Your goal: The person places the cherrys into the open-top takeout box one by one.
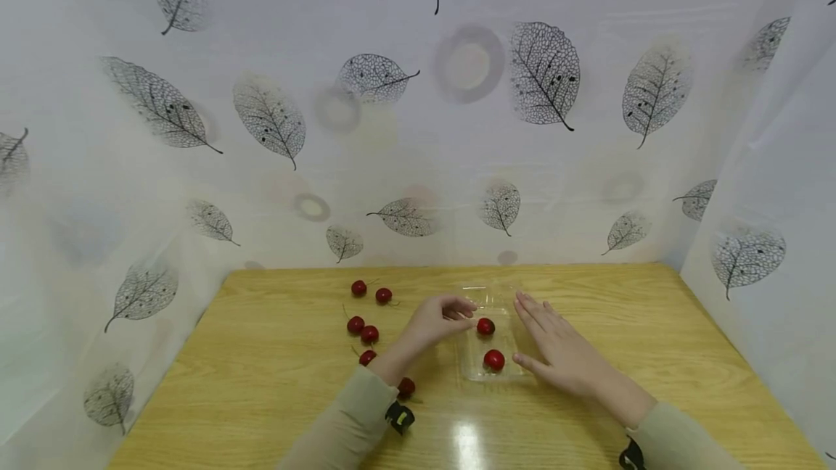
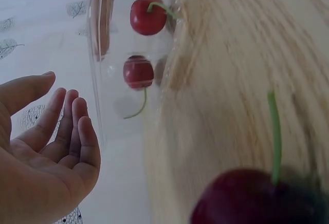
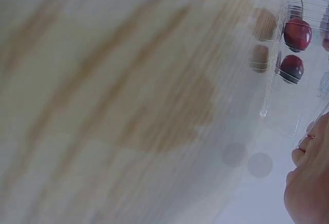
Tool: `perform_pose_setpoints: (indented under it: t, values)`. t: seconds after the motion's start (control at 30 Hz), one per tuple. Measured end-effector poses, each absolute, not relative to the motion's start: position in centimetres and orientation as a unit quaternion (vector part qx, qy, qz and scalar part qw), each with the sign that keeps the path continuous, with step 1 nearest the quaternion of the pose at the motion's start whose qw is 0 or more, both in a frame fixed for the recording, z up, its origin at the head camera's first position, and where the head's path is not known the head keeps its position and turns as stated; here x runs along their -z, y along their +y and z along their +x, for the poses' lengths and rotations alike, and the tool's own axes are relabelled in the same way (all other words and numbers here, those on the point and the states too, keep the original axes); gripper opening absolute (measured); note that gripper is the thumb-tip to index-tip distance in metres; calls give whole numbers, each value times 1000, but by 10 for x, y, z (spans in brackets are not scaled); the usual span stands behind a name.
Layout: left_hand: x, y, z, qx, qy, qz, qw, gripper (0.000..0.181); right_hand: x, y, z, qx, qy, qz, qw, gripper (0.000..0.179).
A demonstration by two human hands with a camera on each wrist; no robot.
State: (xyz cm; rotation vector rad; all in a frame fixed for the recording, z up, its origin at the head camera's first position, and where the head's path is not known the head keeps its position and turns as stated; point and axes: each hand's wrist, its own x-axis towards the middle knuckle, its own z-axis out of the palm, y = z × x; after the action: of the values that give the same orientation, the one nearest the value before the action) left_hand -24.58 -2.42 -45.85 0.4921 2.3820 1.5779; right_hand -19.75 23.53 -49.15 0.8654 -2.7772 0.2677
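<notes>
A clear plastic box (image 1: 469, 365) lies on the table with two red cherries in it: a far one (image 1: 485, 326) and a near one (image 1: 494, 360). Over the box's left side is my left hand (image 1: 439, 321), its fingertips near the far cherry. In the left wrist view that left hand (image 2: 56, 157) has loosely bent fingers, thumb apart, nothing between them. My right hand (image 1: 562, 350) lies along the box's right side with fingers straight, its fingertips at the wall. The right wrist view catches only part of the right hand (image 3: 311, 178) at its edge.
Several loose cherries lie left of the box, among them a pair (image 1: 362, 329), two at the back (image 1: 384, 296) and one by the left wrist (image 1: 406, 386). A leaf-patterned white sheet (image 1: 418, 158) stands behind the wooden table (image 1: 261, 383) and along its sides.
</notes>
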Motion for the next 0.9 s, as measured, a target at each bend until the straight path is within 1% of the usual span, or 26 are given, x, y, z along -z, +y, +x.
perform_pose_setpoints:
  t: [0.27, 0.53, 0.9]
  values:
    - [448, -46, -258, -560, 805, 158, 114, 25, 491, 235, -196, -96, -946, 289, 110, 86]
    - [433, -77, -267, -562, 813, 103, 116, 24, 489, 234, -196, -98, -945, 293, 111, 85]
    - [428, -119, -281, -582, 807, 84, 53, 28, 491, 235, -196, -98, -946, 290, 106, 86]
